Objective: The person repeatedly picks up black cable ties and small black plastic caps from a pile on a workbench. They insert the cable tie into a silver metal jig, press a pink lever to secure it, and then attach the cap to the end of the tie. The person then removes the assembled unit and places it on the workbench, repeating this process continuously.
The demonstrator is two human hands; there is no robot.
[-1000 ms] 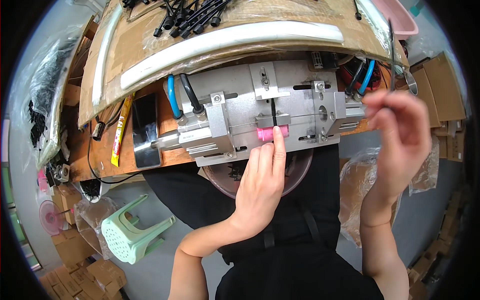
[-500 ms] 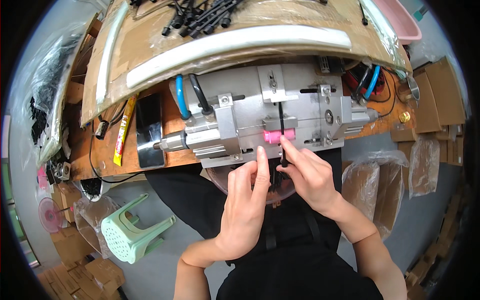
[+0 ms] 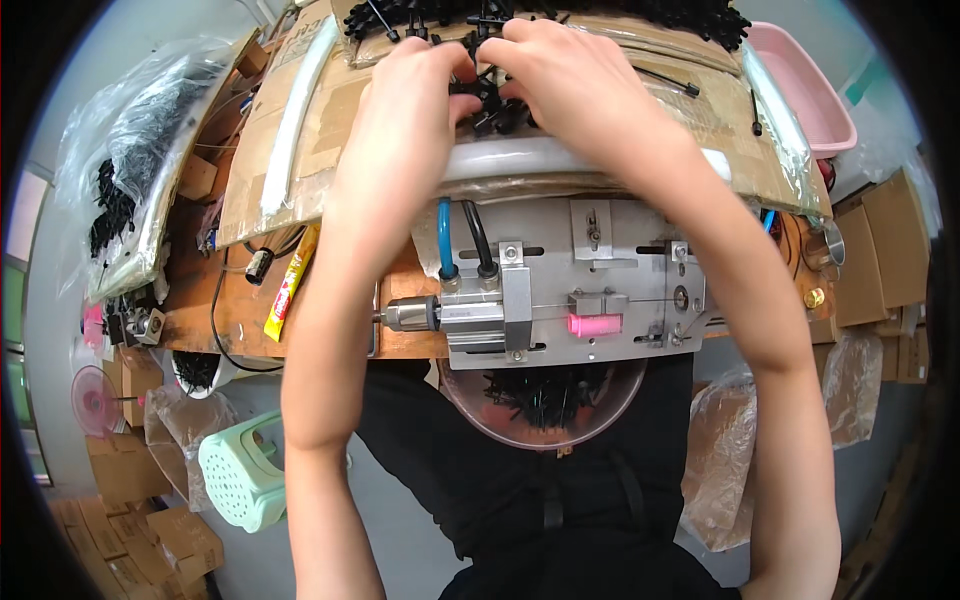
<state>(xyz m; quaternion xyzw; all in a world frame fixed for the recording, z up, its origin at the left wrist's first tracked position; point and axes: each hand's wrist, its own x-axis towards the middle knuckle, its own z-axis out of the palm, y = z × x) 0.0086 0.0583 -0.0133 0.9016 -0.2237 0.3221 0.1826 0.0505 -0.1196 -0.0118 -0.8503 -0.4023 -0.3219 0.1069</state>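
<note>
Both of my hands reach up to the far side, onto a loose pile of thin black plastic rods (image 3: 487,95) with thicker ends. My left hand (image 3: 420,85) curls its fingers and thumb around the pile's left side. On the other side my right hand (image 3: 560,75) is bent inward, fingertips and thumb among the rods. Exactly which rods the fingers pinch is partly hidden. Nearer to me is a grey metal fixture (image 3: 545,270), with a pink block (image 3: 595,325) at its middle and no rod across it.
A clear bowl of black pieces (image 3: 545,395) sits below the fixture. Blue and black hoses (image 3: 446,240) rise from its left cylinder. White foam strips (image 3: 300,120) edge the cardboard. A yellow packet (image 3: 290,285) lies left; a green stool (image 3: 240,475) stands on the floor.
Both hands have moved from the fixture up to the pile of rods. The rod that my right hand held across the pink block is gone from there. The view has shifted.
</note>
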